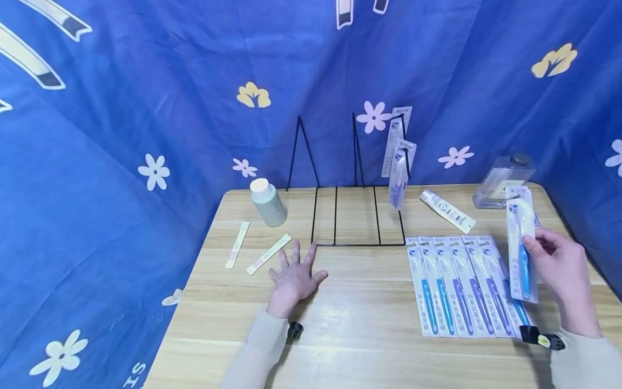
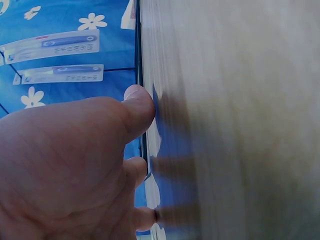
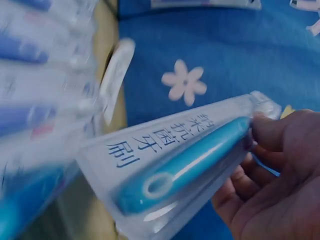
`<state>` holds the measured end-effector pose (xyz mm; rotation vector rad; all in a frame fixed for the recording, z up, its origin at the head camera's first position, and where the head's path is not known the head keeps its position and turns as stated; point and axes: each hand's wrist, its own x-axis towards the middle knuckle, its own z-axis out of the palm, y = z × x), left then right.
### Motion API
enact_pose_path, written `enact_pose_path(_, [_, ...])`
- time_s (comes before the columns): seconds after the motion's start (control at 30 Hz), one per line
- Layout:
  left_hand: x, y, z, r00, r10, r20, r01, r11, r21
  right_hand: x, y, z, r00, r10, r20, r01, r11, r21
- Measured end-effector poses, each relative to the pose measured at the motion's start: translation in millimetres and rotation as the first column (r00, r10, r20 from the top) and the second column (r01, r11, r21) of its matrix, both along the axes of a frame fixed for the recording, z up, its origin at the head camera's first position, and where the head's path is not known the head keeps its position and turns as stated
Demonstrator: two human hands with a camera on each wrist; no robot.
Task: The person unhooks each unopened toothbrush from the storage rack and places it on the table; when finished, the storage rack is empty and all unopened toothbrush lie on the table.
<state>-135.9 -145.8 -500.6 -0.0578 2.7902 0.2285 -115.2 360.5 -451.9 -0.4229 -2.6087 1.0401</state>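
My right hand [image 1: 566, 270] pinches a packaged toothbrush [image 1: 521, 248] with a blue handle, held above the table's right side. The right wrist view shows the thumb and curled fingers of the right hand [image 3: 280, 165] gripping one end of this toothbrush pack [image 3: 175, 165]. Another pack [image 1: 529, 194] shows behind it; whether the hand holds that one too, I cannot tell. Just left lies a row of packaged toothbrushes [image 1: 457, 286], blue and purple. My left hand [image 1: 296, 278] rests on the table with fingers spread, its fingertips near the black wire rack [image 1: 357, 245].
Two toothbrush packs [image 1: 402, 162] hang from the rack's right hook. A toothpaste tube [image 1: 447, 210] and a clear bottle [image 1: 502, 181] are at the back right. A grey-green bottle [image 1: 269, 204] and two thin white sachets [image 1: 269, 254] are at left. Blue cloth [image 1: 194, 135] surrounds the table.
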Motion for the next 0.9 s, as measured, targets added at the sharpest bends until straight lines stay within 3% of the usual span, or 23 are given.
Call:
enact_pose_path(0.13, [-0.1, 0.1, 0.9, 1.000, 0.001, -0.002, -0.001, 1.000, 0.001, 5.9, 19.4, -15.4, 0.992, 0.050, 0.116, -0.062, 0.992, 0.109])
enact_pose_path(0.3, [-0.2, 0.0, 1.3, 1.000, 0.001, 0.005, -0.001, 1.000, 0.008, 8.6, 39.1, -34.8, 0.974, 0.114, 0.195, -0.147, 0.976, 0.160])
enact_pose_path(0.67, [-0.3, 0.9, 1.5, 1.000, -0.005, 0.017, 0.005, 1.000, 0.002, 4.4, 57.2, -60.9, 0.903, 0.237, 0.360, -0.292, 0.951, 0.106])
enact_pose_path(0.8, [-0.2, 0.8, 1.8, 1.000, 0.000, 0.024, 0.000, 1.000, 0.000, 4.4, 57.2, -64.1, 0.870, 0.249, 0.425, -0.304, 0.951, 0.064])
enact_pose_path(0.9, [-0.1, 0.4, 2.0, 1.000, 0.002, 0.029, -0.002, 1.000, -0.002, 3.3, 54.4, -63.9, 0.861, 0.233, 0.451, -0.286, 0.957, 0.051])
